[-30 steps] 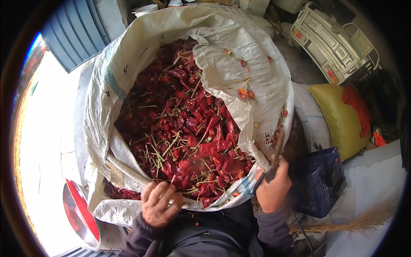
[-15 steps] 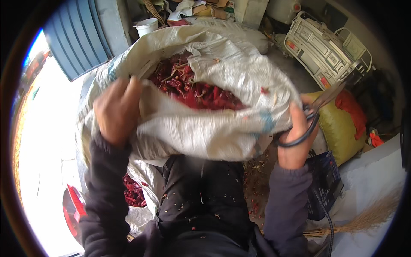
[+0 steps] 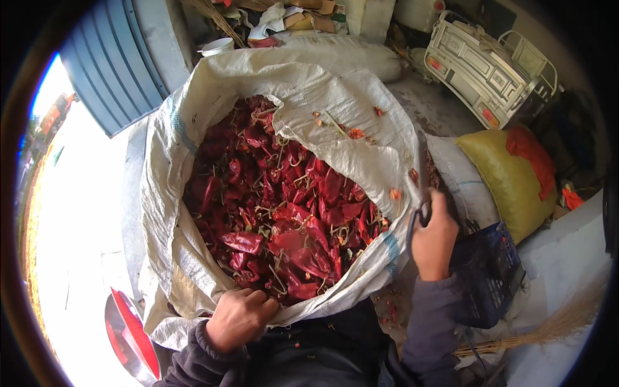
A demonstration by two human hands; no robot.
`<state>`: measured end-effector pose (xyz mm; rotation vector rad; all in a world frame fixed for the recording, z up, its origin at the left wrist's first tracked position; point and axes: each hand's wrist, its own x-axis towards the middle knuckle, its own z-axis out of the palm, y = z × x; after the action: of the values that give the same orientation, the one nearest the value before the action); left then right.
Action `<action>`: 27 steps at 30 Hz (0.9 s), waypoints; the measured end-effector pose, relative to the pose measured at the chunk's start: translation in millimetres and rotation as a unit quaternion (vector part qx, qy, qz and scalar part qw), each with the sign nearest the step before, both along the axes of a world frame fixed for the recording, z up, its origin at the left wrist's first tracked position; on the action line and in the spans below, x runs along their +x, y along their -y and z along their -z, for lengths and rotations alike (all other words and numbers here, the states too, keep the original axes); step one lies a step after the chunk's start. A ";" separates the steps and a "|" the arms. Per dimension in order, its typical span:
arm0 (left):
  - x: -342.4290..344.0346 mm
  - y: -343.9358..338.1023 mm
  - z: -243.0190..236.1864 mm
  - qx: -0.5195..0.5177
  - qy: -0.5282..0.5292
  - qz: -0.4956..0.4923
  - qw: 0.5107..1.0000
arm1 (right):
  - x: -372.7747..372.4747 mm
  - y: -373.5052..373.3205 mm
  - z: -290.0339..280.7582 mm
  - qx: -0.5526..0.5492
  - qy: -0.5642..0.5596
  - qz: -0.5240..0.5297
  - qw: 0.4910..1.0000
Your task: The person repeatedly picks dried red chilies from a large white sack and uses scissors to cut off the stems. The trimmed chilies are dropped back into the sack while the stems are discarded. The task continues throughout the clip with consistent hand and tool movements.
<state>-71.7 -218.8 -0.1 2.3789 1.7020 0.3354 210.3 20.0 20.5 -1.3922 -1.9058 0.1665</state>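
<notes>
A large white woven sack stands in front of me with its mouth wide open. Dried red chili peppers, wrinkled and with pale stems, fill it. My left hand is closed on the sack's near rim, its knuckles up. On the right side my right hand is wrapped round the dark handles of a pair of scissors, whose blades point away from me beside the sack's rim. Pepper scraps lie on the folded far flap.
A red and silver basin sits at the left. To the right are a yellow sack, a dark blue plastic crate and a straw broom. A pale cargo vehicle stands at the far right, a blue corrugated door at the far left.
My left hand has come nearer, pulling the near rim toward me, so the mouth gapes and far more peppers show. The scissors have swung from pointing right to pointing away from me.
</notes>
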 end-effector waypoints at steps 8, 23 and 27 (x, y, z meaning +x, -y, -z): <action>-6.0 -59.8 -50.8 0.165 -0.004 -0.142 0.976 | -15.7 37.7 -33.6 0.068 0.072 0.020 0.995; -81.1 -97.0 -2.0 0.034 0.443 -0.278 0.852 | -102.6 43.5 24.8 -0.165 -0.044 -0.220 0.960; -80.2 -113.9 11.5 0.021 0.593 -0.293 0.749 | -101.7 52.7 11.9 -0.244 -0.131 -0.255 0.927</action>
<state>-152.0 -104.8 -11.7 0.9471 1.5585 1.5500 108.6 -32.7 8.6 -1.0579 -2.0295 1.0889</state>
